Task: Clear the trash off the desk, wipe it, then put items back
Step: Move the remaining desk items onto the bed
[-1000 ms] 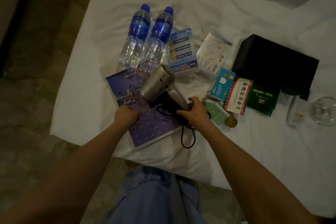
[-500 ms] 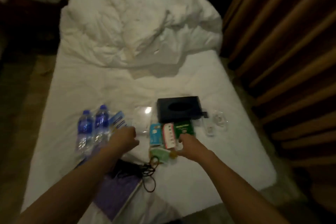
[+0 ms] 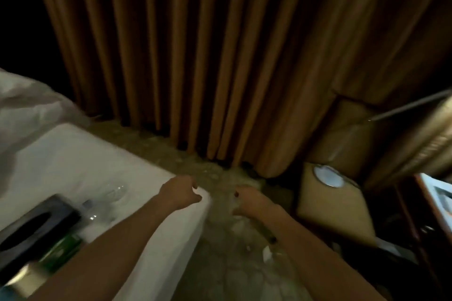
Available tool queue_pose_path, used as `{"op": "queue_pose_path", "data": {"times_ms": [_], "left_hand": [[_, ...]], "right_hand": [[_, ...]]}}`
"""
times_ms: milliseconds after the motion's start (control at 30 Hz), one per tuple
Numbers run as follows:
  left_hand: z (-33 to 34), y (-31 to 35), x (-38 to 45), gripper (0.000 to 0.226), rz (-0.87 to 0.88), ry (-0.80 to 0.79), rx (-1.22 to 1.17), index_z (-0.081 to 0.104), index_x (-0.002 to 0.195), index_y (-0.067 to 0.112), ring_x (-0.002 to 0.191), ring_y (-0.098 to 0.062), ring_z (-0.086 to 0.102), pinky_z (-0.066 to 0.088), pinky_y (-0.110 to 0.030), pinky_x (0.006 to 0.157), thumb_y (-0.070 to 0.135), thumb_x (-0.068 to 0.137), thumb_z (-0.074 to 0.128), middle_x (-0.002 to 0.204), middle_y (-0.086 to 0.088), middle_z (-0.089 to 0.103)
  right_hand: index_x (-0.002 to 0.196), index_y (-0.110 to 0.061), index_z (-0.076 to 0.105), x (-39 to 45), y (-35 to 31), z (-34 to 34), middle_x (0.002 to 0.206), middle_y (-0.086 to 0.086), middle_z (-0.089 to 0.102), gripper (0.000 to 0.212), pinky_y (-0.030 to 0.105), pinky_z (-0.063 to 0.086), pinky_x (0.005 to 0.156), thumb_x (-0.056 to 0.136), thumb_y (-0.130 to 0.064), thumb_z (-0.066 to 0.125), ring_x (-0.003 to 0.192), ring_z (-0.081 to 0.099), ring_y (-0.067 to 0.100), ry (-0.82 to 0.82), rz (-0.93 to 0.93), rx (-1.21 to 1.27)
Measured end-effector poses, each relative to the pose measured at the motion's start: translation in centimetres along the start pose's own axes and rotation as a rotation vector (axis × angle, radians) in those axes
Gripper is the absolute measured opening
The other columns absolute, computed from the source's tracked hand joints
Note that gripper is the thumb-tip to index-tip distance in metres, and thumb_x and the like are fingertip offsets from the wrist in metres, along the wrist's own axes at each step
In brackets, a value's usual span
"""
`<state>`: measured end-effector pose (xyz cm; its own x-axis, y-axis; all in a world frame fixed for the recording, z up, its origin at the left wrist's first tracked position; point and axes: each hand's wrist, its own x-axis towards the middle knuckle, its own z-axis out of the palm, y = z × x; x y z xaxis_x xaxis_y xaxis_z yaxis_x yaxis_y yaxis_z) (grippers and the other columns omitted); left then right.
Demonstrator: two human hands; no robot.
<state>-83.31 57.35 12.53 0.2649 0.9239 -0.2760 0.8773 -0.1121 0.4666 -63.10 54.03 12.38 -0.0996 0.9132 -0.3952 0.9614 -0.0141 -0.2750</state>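
The view is blurred by motion. My left hand (image 3: 181, 192) hovers over the near corner of the white bed (image 3: 73, 154), fingers loosely curled and holding nothing. Over the floor, my right hand (image 3: 249, 200) is also loosely curled, and I see nothing in it. On the bed at the left lie a black tissue box (image 3: 36, 222), clear glasses (image 3: 115, 190) and a green packet (image 3: 61, 249). The desk edge (image 3: 435, 198) shows at the far right with something pale on it.
Brown curtains (image 3: 195, 56) fill the background. A tan box-shaped bin with a round silver top (image 3: 327, 193) stands on the floor at the right, beside the desk. Patterned floor (image 3: 220, 239) with small pale scraps runs between bed and bin.
The view has swung right from the bed to the curtains and desk side. Both hands left the hair dryer and items on the bed and now hang in front of me.
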Motion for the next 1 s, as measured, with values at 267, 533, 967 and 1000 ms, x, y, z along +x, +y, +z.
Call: {"op": "queue_pose_path", "data": {"times_ms": [267, 533, 967, 1000], "left_hand": [[9.3, 25.9, 7.2, 0.017, 0.41, -0.172, 0.161, 0.055, 0.095, 0.022, 0.088, -0.014, 0.055, 0.044, -0.026, 0.07, 0.03, 0.081, 0.062, 0.097, 0.002, 0.058], [19.5, 45.8, 10.0, 0.035, 0.766, -0.323, 0.401, 0.055, 0.113, 0.02, 0.098, -0.019, 0.055, 0.045, -0.03, 0.082, 0.037, 0.083, 0.062, 0.109, 0.0, 0.058], [30.5, 68.8, 24.7, 0.026, 0.958, -0.41, 0.424, 0.058, 0.099, 0.024, 0.086, -0.012, 0.054, 0.044, -0.026, 0.069, 0.035, 0.078, 0.067, 0.101, 0.002, 0.062], [30.6, 70.6, 26.1, 0.027, 0.935, -0.424, 0.386, 0.059, 0.099, 0.02, 0.085, -0.012, 0.053, 0.042, -0.026, 0.065, 0.033, 0.078, 0.069, 0.103, 0.0, 0.063]], "right_hand": [[0.132, -0.009, 0.045, -12.3, 24.4, -5.9, 0.134, 0.012, 0.047, 0.054, 0.036, 0.039, 0.095, 0.088, -0.031, 0.064, 0.12, 0.045, 0.028, 0.189, 0.387, 0.086], [0.12, -0.013, 0.052, -23.1, 39.4, -4.3, 0.122, 0.007, 0.052, 0.045, 0.034, 0.043, 0.09, 0.082, -0.031, 0.068, 0.114, 0.051, 0.027, 0.307, 0.718, 0.307], [0.103, -0.023, 0.049, -21.2, 61.8, -8.2, 0.112, 0.0, 0.05, 0.034, 0.026, 0.043, 0.077, 0.08, -0.034, 0.072, 0.094, 0.046, 0.015, 0.41, 0.951, 0.535], [0.108, -0.021, 0.051, -21.0, 63.0, -8.5, 0.116, 0.001, 0.051, 0.036, 0.027, 0.045, 0.083, 0.081, -0.033, 0.071, 0.098, 0.048, 0.015, 0.409, 0.972, 0.563]]}}
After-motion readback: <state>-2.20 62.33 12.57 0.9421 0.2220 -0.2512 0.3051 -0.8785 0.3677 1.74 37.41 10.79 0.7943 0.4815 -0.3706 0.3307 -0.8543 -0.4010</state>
